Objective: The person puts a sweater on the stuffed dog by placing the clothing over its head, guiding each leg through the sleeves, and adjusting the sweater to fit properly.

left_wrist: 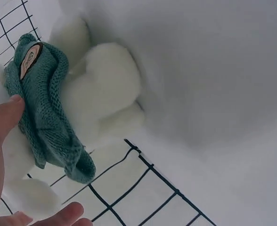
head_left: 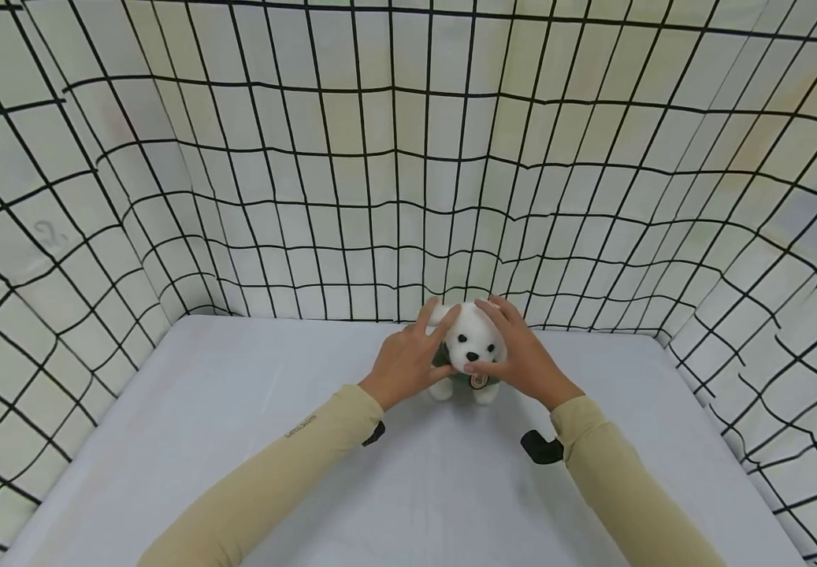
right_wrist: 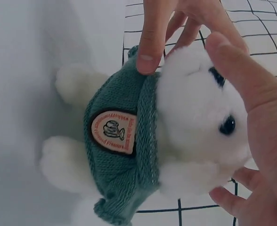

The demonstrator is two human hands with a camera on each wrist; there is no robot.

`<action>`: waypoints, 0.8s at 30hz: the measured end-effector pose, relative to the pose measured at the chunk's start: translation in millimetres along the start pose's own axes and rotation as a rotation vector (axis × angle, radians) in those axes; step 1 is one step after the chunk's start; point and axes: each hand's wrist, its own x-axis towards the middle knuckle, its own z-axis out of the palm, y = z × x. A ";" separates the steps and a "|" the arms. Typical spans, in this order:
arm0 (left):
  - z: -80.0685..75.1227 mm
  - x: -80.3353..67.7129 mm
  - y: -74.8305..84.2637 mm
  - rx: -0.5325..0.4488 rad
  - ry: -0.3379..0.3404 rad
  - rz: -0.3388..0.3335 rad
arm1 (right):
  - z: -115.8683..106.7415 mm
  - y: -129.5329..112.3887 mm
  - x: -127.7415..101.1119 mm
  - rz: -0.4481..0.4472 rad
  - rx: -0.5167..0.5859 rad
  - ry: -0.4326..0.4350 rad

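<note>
The left wrist view shows a white plush toy [left_wrist: 101, 89] in a teal knitted sweater [left_wrist: 46, 117], lying against the pale grey tabletop [left_wrist: 214, 70]. A small oval patch [left_wrist: 30, 60] sits on the sweater near its upper left. The left hand [left_wrist: 2, 141] enters from the lower left: the thumb tip touches the sweater's edge, and a fingertip [left_wrist: 68, 214] shows at the bottom edge. A black wire grid [left_wrist: 148, 174] crosses the white surface below the toy.
</note>
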 end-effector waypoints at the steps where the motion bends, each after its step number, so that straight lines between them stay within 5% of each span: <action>1: -0.5 -1.0 -1.4 0.005 -0.002 -0.009 | 0.0 -2.1 2.3 0.002 -0.019 -0.009; 14: 3.1 -10.0 -9.3 -0.013 -0.037 -0.079 | 8.8 -13.0 15.0 -0.100 -0.292 0.002; 24: 4.7 -10.0 -7.0 -0.016 -0.069 -0.089 | 2.6 -8.3 6.9 -0.009 -0.300 -0.027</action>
